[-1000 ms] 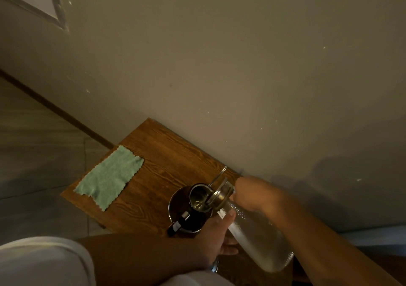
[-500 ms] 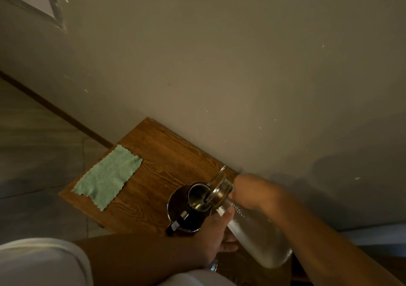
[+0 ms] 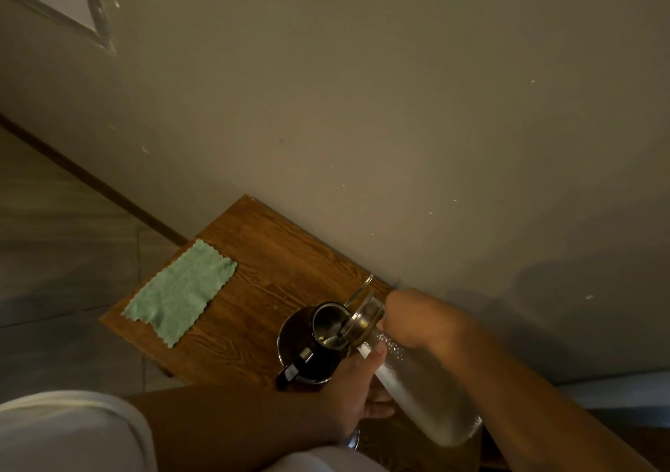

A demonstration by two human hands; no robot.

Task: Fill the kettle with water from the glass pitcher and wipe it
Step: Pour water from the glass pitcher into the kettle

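Both bare forearms reach forward from the lower edge of the view and meet in the middle. The left hand [image 3: 357, 388] comes in from the lower left, palm turned inward, thumb stretched forward and up, the other fingers curled beneath and mostly hidden. The right hand [image 3: 406, 317] comes in from the lower right, just ahead of and above the left, wrist bent, its back toward the camera and its fingers wrapped out of sight. The two hands lie near each other without touching.

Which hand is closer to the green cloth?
Left. The left hand holds the glass pitcher beside the kettle, on the green cloth side; the right hand is farther, by the wall.
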